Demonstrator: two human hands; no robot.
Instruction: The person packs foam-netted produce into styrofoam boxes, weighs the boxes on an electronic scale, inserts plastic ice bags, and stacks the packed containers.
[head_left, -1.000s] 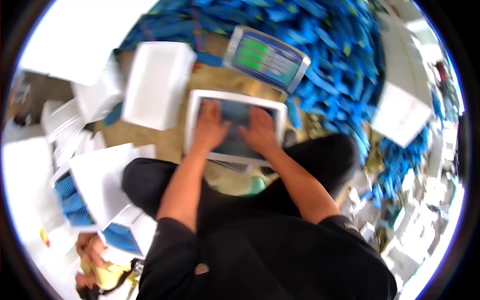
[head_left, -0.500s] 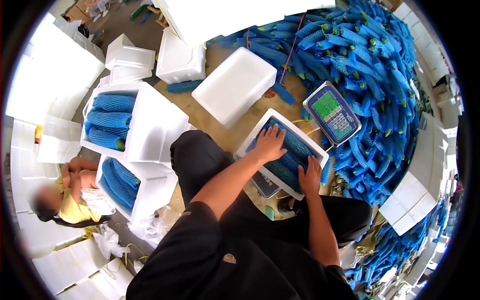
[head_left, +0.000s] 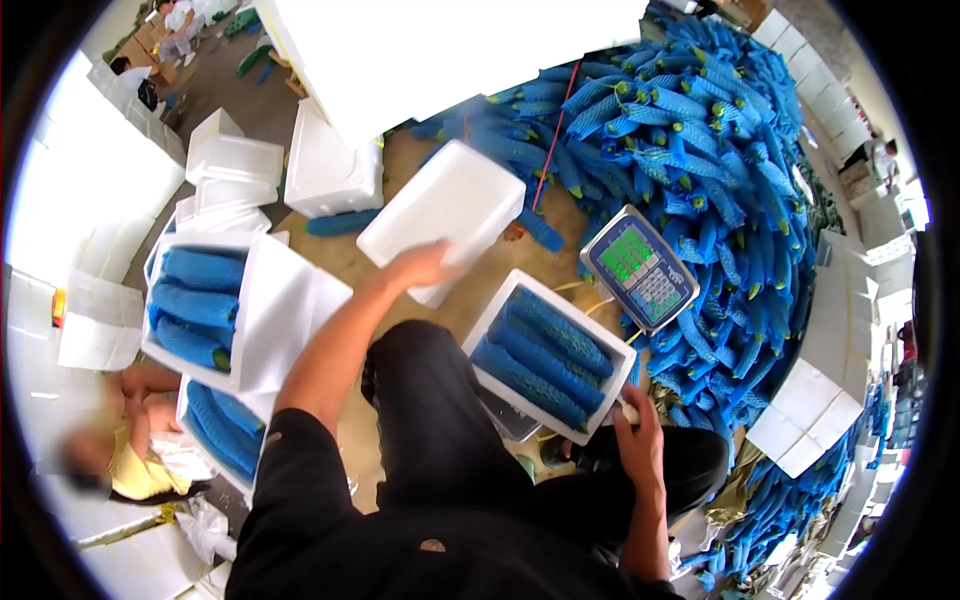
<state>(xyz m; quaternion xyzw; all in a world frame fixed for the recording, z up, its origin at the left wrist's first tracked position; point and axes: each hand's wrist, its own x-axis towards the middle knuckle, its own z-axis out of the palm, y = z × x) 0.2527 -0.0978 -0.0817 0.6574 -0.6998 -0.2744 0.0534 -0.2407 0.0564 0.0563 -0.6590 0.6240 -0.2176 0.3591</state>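
While my box [head_left: 489, 314] of blue-netted produce [head_left: 548, 358] stands at four o'clock, my right hand [head_left: 640, 435] is by its right-hand end, my blurred left hand [head_left: 422, 264] overlapping a white container [head_left: 450, 195] at eleven, both hands' finger grip unclear.

Brightly lit, white panel [head_left: 450, 60] beyond the left hand [head_left: 424, 264] blown out by glare, that hand motion-blurred, right hand [head_left: 641, 435] crisper, fisheye bending and dark vignetting around both, light perhaps from far left of them
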